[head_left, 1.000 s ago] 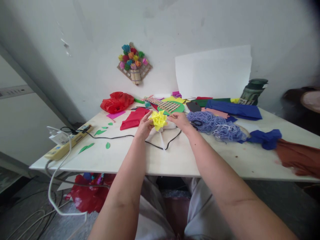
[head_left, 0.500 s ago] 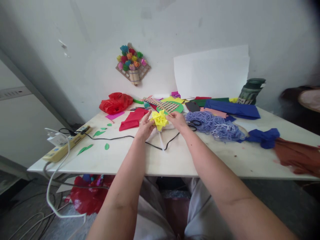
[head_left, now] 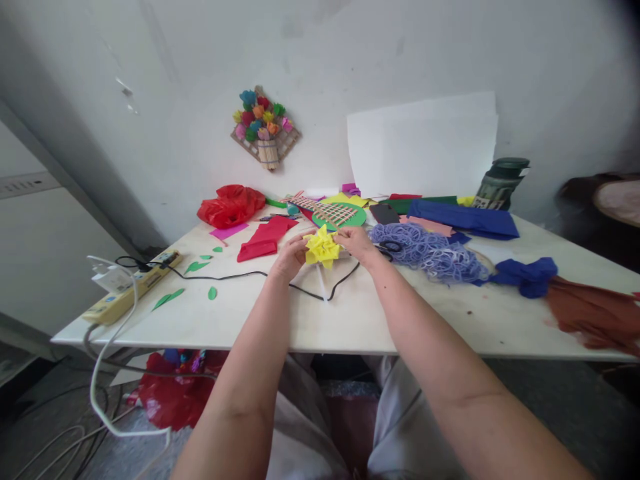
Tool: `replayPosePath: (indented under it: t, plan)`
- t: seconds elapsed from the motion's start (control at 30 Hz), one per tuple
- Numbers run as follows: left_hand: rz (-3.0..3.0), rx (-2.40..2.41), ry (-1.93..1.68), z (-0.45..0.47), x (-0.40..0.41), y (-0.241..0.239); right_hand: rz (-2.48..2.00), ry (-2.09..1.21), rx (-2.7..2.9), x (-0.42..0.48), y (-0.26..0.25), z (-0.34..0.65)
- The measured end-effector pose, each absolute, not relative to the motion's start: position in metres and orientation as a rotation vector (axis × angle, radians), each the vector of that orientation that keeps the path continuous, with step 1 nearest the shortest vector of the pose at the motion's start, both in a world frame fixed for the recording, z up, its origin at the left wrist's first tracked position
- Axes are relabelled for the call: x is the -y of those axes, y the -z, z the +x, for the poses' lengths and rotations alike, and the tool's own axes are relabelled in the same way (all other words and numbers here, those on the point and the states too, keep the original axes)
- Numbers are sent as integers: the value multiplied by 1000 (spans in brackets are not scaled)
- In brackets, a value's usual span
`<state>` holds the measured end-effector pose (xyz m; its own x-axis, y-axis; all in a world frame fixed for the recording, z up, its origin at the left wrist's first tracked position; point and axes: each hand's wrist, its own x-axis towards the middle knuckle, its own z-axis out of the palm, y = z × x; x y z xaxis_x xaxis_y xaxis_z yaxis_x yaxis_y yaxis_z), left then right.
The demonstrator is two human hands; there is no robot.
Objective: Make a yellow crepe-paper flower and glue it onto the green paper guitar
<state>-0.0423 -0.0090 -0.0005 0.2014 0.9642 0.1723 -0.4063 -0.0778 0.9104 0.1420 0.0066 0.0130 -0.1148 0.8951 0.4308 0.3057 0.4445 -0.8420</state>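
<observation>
Fingers of the left hand (head_left: 290,257) and right hand (head_left: 356,243) pinch a yellow paper flower (head_left: 322,247) held just above the table (head_left: 250,313), its petals seemingly fluffed out, perhaps needing only final shaping.

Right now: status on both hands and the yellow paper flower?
Left hand and right hand: both grip the yellow paper flower, held just above the table. Black cable lies under it; purple netting beside the right hand.

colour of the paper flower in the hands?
Yellow: the paper flower, held between both hands, head view.
</observation>
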Motion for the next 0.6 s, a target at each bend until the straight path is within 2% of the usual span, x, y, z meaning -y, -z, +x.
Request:
replayPosePath:
  t: [0.4, 0.6]
  plan:
    - [1164, -837, -1272, -43, 5, 4, -1031, -759, 1726, -11, -10, 145]
    - [1064, -893, -1461, -48, -2, 7, -1157, -490, 1773, -12, -14, 157]
